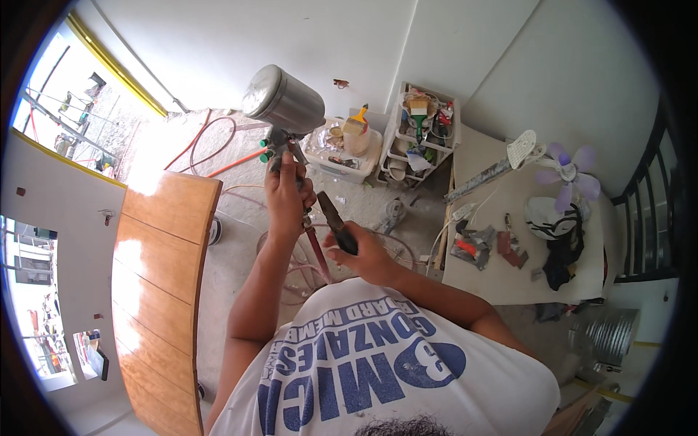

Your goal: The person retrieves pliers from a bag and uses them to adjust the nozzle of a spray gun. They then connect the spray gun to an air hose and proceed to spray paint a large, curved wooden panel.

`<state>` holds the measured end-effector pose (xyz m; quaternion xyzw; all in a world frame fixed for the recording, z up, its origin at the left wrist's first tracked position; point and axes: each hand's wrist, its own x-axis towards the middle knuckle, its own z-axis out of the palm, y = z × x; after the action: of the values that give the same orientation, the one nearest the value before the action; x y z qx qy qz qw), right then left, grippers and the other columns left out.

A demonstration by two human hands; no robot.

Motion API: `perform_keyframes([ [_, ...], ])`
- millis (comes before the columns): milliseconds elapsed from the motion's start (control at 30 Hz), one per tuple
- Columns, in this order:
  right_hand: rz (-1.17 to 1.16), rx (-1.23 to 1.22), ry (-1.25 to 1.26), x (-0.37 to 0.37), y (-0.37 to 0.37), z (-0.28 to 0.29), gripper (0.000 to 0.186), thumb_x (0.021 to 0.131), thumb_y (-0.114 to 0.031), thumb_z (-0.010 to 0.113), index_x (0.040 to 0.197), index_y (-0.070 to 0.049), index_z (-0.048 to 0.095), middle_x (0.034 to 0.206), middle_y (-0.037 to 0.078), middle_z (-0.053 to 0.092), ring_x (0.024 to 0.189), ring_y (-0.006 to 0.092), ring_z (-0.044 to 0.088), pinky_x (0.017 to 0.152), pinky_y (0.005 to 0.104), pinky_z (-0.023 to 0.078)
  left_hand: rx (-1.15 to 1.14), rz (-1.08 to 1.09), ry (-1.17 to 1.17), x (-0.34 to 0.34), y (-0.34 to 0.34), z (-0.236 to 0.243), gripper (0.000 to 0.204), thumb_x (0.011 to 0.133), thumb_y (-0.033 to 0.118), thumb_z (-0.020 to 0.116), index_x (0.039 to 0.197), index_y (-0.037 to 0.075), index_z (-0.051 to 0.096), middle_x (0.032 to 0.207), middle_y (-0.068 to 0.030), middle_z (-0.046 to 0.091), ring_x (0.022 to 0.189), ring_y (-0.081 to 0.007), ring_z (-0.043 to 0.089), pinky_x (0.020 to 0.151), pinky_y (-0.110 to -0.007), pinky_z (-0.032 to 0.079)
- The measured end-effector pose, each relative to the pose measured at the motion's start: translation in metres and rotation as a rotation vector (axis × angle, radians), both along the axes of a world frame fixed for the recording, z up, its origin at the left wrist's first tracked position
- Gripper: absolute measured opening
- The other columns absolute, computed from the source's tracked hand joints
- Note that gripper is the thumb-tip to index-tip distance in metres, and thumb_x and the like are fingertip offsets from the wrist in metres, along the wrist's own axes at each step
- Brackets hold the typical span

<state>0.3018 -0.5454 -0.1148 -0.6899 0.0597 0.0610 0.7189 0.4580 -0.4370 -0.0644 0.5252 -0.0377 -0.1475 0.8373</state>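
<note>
My left hand (289,190) is wrapped round the handle of a spray gun (278,139), raised in front of me. A large silver paint cup (285,98) sits on top of the gun, tilted to the left. From the bottom of the handle a dark red air hose (317,251) runs down towards my shirt. My right hand (367,256) grips a dark hand tool with a black handle (345,237), perhaps pliers. Its narrow end points up beside the gun's handle and hose fitting; I cannot tell whether it touches them.
A glossy orange-brown wooden panel (160,269) stands along the left. Hoses (211,142) loop over the concrete floor. By the wall are a white bin (342,171) and a drawer rack (422,138) with brushes. At right, a board (472,283) bears a purple-bladed fan (568,177) and sanding scraps.
</note>
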Motion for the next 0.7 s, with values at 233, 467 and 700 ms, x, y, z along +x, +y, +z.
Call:
perform_keyframes([
  [233, -0.022, 0.299, 0.082, -0.004, 0.013, 0.009, 0.035, 0.097, -0.016, 0.068, 0.122, -0.001, 0.048, 0.099, 0.007, 0.065, 0.086, 0.0144, 0.069, 0.076, 0.0270, 0.054, 0.022, 0.036, 0.000, -0.006, -0.004, 0.014, 0.032, 0.105, 0.039, 0.050, 0.093, 0.009, 0.048, 0.077, 0.0004, 0.044, 0.049, -0.0050, 0.040, 0.040, -0.022, 0.033],
  [467, 0.005, 0.379, 0.060, -0.010, 0.007, 0.012, 0.034, 0.098, -0.016, 0.066, 0.121, -0.002, 0.047, 0.094, 0.006, 0.066, 0.087, 0.0149, 0.069, 0.071, 0.0263, 0.052, 0.069, 0.052, -0.045, -0.014, -0.008, 0.028, 0.030, 0.105, 0.037, 0.051, 0.093, 0.009, 0.047, 0.076, 0.0009, 0.043, 0.050, -0.0048, 0.041, 0.040, -0.022, 0.034],
  [700, 0.001, 0.410, 0.067, -0.018, 0.000, 0.022, 0.041, 0.097, -0.020, 0.068, 0.126, -0.002, 0.045, 0.095, 0.006, 0.066, 0.085, 0.0150, 0.069, 0.070, 0.0266, 0.051, 0.074, 0.097, -0.033, -0.023, -0.016, 0.034, 0.026, 0.105, 0.034, 0.053, 0.099, 0.010, 0.048, 0.083, 0.0001, 0.046, 0.052, -0.0051, 0.043, 0.041, -0.022, 0.034],
])
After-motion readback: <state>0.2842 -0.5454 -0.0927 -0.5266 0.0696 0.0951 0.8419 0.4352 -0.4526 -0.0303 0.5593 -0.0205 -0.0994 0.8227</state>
